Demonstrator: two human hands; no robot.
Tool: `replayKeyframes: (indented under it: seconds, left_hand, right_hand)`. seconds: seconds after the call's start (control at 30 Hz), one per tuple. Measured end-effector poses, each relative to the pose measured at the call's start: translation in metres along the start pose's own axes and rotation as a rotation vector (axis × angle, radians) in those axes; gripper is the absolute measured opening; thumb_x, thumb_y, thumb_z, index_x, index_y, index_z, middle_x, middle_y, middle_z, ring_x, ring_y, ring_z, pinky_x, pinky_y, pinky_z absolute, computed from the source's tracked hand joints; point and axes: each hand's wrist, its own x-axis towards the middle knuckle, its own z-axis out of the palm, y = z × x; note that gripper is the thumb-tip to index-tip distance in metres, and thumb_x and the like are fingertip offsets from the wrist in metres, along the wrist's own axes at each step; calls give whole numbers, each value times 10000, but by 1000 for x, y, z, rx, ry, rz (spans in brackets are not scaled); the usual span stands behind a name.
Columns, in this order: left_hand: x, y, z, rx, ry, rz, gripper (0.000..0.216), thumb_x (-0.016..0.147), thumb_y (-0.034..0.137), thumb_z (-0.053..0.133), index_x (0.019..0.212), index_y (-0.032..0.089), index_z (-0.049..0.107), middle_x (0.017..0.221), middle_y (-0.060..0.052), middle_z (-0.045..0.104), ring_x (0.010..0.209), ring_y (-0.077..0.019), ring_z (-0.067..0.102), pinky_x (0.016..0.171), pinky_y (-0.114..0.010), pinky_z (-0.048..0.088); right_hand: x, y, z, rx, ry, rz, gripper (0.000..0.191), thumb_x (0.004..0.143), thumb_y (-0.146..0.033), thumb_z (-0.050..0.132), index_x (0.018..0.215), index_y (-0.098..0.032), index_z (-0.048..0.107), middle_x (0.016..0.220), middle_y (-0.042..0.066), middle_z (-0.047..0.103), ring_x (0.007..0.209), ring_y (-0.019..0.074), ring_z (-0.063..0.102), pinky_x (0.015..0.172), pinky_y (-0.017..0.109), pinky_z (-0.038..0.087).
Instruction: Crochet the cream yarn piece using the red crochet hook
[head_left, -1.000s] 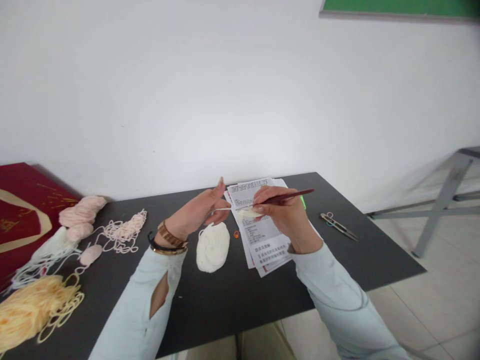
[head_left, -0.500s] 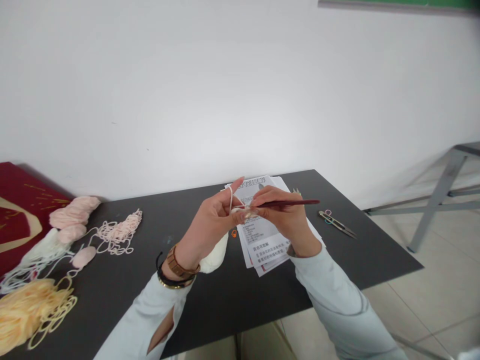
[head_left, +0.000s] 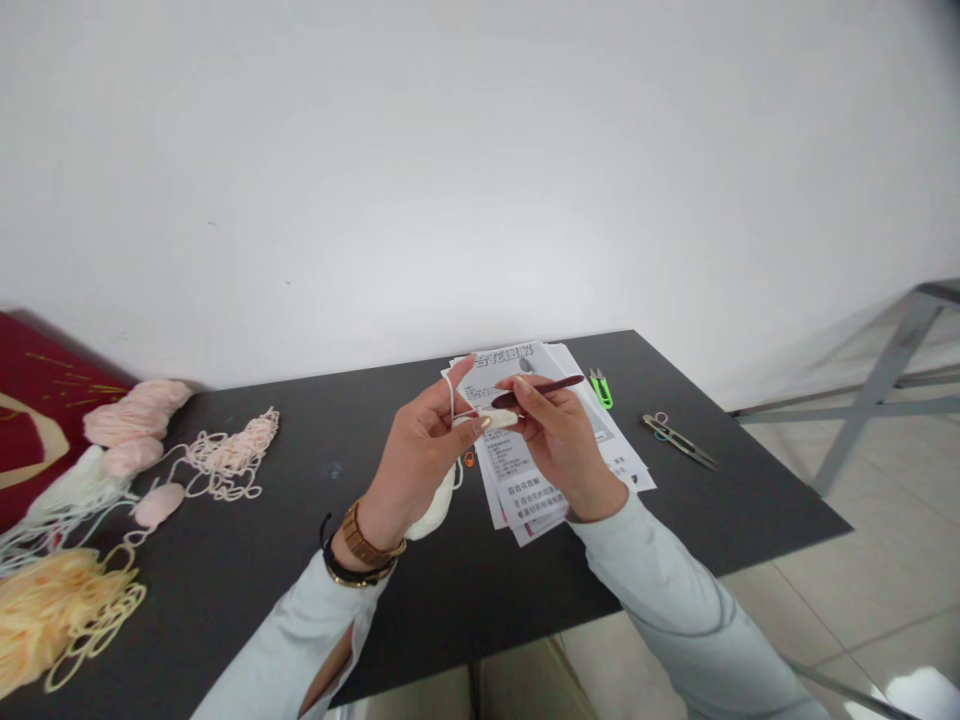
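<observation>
Over the printed sheets, my left hand [head_left: 427, 440] pinches a small white crochet piece [head_left: 499, 418] between thumb and fingers. A strand of white yarn [head_left: 451, 390] loops over its raised index finger. My right hand [head_left: 559, 440] grips a dark red crochet hook [head_left: 551, 387] from above, its tip at the crochet piece. Fingers of that hand also touch the right end of the piece. Below my left wrist lies a white ball of yarn [head_left: 433, 512], partly hidden by the hand. Close to it is a small orange stitch marker [head_left: 469, 459].
Printed sheets [head_left: 532, 490] lie stacked on the black table [head_left: 300, 560]. Green snips [head_left: 601, 388] and metal thread snips [head_left: 679, 441] are on the right. Pink yarn [head_left: 232, 455], yellow yarn [head_left: 64, 610] and a dark red bag [head_left: 45, 410] occupy the left. A white wall stands behind.
My right hand has turned and shifted slightly, and the hook now slants up to the right. More of the white crochet piece shows. The green snips have come into fuller view.
</observation>
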Motion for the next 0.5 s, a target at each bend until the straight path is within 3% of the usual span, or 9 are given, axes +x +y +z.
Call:
replayKeyframes:
  seconds: [0.27,0.5]
  left_hand:
    - [0,-10,-1,-22,112,-18,500,683,181,802,1160,293,706,752,33,640,703,-86,572,699,-224,465]
    - [-2,-7,0,-28,52,-71,621,705,188,782,1297,269,612,749,31,646,737,-107,601,697,-229,464]
  right_hand:
    - [-4,8,2,64,79,-5,196,641,-302,852,791,-214,761,675,-22,731,623,103,683,624,214,610]
    - [-3,5,2,88,68,49,186,676,-321,830,795,-205,749,674,-23,726,612,89,669,598,187,587]
